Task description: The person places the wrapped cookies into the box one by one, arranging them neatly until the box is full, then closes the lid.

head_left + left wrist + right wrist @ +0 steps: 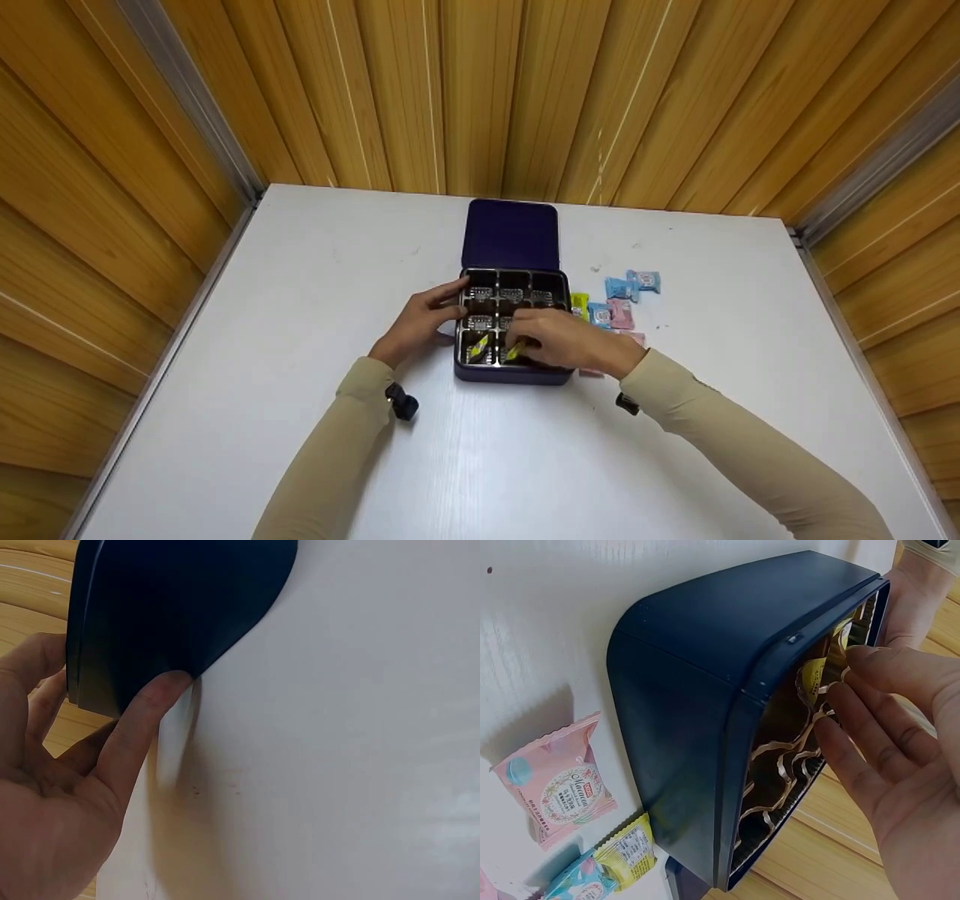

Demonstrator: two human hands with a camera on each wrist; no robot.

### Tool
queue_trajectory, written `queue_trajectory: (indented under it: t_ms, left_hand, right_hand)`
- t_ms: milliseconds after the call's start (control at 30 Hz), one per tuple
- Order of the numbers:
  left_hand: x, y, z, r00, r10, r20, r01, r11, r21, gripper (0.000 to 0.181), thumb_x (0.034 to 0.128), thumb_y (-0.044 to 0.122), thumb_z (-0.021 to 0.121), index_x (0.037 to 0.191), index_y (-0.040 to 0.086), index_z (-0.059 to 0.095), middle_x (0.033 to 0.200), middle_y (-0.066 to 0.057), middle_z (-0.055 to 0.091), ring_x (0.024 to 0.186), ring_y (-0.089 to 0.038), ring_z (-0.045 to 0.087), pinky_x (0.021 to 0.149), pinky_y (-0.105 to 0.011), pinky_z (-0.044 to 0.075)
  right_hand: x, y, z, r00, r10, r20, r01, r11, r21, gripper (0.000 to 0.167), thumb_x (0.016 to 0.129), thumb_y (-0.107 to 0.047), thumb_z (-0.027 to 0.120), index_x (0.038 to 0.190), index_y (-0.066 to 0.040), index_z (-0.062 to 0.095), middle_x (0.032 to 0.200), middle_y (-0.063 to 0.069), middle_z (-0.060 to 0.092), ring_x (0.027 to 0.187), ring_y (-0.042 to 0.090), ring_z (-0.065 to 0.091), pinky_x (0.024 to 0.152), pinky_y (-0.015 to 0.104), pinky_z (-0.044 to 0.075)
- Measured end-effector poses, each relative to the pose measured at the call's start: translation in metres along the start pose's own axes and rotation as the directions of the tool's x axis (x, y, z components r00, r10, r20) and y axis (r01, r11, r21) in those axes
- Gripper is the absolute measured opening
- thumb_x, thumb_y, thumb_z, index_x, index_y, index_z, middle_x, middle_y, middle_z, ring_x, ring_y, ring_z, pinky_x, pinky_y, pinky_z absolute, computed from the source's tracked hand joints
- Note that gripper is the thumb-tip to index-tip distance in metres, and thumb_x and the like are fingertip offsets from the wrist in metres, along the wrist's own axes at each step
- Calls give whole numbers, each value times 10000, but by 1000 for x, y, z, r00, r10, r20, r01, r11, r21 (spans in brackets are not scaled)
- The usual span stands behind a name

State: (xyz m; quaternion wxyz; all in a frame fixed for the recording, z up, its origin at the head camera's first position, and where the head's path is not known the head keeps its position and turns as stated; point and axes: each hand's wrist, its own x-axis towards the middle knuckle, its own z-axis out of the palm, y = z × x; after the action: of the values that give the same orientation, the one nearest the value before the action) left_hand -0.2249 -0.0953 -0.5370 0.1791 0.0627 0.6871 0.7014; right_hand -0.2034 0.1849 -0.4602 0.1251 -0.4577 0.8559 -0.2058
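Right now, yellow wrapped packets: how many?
3: one packet in the navy rectangular box, front left; one front middle, by the right hand; one right, on white table. More may be hidden.

Script reading "Macaron" on a pink packet (pixel 555 772), Chinese characters beneath, yellow packet's (pixel 630 849) print illegible

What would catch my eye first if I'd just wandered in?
Probably the open dark-blue tin on the white table, its lid behind it. The right hand reaches inside, near yellow packets at the front, while the left hand touches the left edge. Pink and blue packets lie to the tin's right.
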Motion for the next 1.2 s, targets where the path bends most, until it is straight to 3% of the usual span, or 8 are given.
queue_trajectory:
  t_ms: [400,833,1200]
  left_hand:
    - [0,0,0,1000,-6,-6,6,1000,-3,617,1011,105,710,1586,243,534,1597,-99,507,1352,-329,582,841,-524,640]
    - [0,1,0,1000,-6,6,6,1000,-3,628,1014,110,709,1598,239,517,1619,-99,481,1379,-338,557,859,-532,635]
    - [0,1,0,1000,-5,8,5,1000,1,621,1015,114,708,1595,239,522,1621,-99,479,1372,-330,562,837,-519,643]
  right_hand:
    - [-2,-1,-6,999,43,-21,-42,998,52,175,978,-18,760,1140,-82,770,1147,12,697,1073,189,677,961,399,590]
    - [-5,4,-10,997,21,-74,-17,998,53,205,966,-46,788,1170,-41,760,1160,59,709,1088,227,694,967,405,594]
    - [-14,10,-17,988,48,-144,-42,998,43,272,966,-194,821,1197,-75,741,1169,87,700,1074,294,701,924,454,592]
